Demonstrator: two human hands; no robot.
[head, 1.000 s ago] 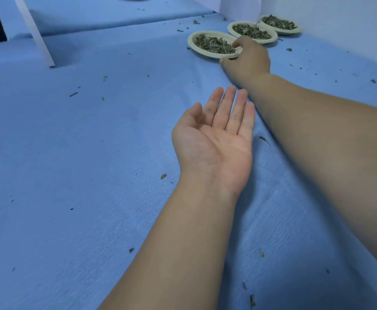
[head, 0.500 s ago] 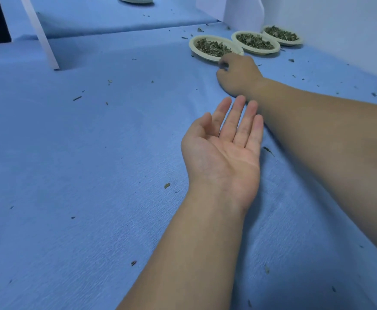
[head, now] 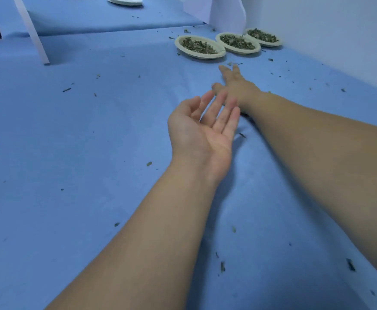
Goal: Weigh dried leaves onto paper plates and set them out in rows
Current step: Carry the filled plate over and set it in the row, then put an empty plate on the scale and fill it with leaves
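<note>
Three paper plates of dried leaves stand in a row at the far right of the blue table: the nearest plate (head: 202, 55), the middle plate (head: 239, 50) and the far plate (head: 266, 43). My right hand (head: 235, 85) lies palm down with straight fingers on the cloth, a short way in front of the nearest plate, apart from it. My left hand (head: 203, 133) is held palm up, fingers relaxed and empty, just before the right wrist.
Loose leaf crumbs (head: 232, 63) are scattered over the blue cloth (head: 82, 142). A stack of empty white plates (head: 125, 0) sits on the far table. A white post (head: 33, 34) stands at the back left, and a white wall (head: 339, 36) borders the right.
My right hand has let go of the nearest plate's rim, drawn back toward me and spread its fingers flat. My left hand stays palm up, barely moved.
</note>
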